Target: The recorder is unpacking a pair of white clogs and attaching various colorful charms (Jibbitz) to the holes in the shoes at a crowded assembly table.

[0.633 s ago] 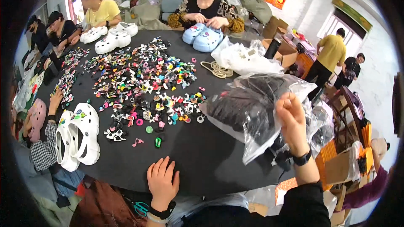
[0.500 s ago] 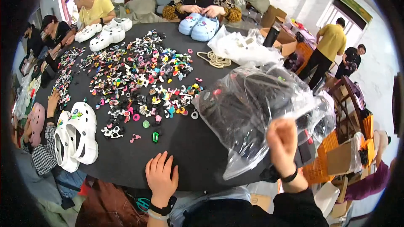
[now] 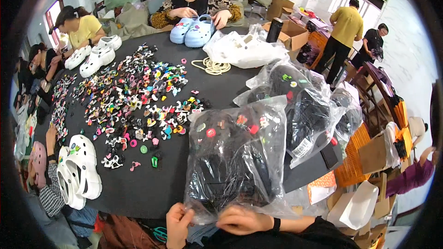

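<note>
- The left hand (image 3: 177,223) pinches the lower left corner of a clear plastic bag (image 3: 237,157), its fingers (image 3: 187,216) closed on the film.
- The right hand (image 3: 242,221) lies along the bag's lower edge, fingers curled and gripping the plastic there; a dark band sits on that wrist.
- The bag stands tilted at the near edge of the black worktop (image 3: 138,189), just in front of the person, and holds a pair of black clogs (image 3: 230,175) decorated with small coloured charms.
- Behind it and to the right lie more bagged black clogs (image 3: 300,106), touching the held bag.
- A wide scatter of small colourful charms (image 3: 134,97) covers the middle of the worktop, well left of the bag.
- A pair of white clogs (image 3: 78,173) sits at the left edge, held by another person's hand.
- A coil of pale cord (image 3: 212,67) lies further back, near a white bag (image 3: 244,48).
- Across the worktop another person handles a pair of light blue clogs (image 3: 191,30).
</note>
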Motion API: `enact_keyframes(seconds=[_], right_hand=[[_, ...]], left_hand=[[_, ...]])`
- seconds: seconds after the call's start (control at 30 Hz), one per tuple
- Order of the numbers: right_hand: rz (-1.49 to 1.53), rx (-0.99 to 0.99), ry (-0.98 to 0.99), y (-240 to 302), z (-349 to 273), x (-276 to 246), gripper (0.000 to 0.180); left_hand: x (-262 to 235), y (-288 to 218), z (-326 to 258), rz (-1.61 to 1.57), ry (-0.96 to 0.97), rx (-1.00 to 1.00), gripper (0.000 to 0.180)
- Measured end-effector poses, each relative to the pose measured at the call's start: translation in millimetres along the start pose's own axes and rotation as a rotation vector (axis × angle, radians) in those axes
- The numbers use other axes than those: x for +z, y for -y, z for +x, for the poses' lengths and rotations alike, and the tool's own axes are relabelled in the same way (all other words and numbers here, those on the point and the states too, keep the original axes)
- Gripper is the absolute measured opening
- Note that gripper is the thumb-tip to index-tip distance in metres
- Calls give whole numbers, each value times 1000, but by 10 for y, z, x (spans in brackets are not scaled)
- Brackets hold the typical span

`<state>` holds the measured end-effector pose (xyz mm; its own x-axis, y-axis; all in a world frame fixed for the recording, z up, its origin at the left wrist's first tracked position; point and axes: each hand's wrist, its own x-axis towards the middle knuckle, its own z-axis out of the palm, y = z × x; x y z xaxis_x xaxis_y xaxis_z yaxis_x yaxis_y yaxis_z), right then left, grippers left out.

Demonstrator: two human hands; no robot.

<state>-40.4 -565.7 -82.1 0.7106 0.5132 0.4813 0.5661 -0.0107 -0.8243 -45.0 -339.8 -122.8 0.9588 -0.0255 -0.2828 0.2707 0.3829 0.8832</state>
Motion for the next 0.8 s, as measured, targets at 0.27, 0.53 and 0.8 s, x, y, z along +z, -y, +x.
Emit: enact_keyframes(seconds=[0.27,0.53,0.8], right_hand=[[227,138,296,-152,-108,133,15],[220,432,308,-196,109,9,26],[307,267,242,-355,183,-303,24]], left_hand=[[-57,-196,-41,-31,-47,18,14],[-97,-292,-244,192,-62,80,14],[192,-303,-360,171,-18,66,18]])
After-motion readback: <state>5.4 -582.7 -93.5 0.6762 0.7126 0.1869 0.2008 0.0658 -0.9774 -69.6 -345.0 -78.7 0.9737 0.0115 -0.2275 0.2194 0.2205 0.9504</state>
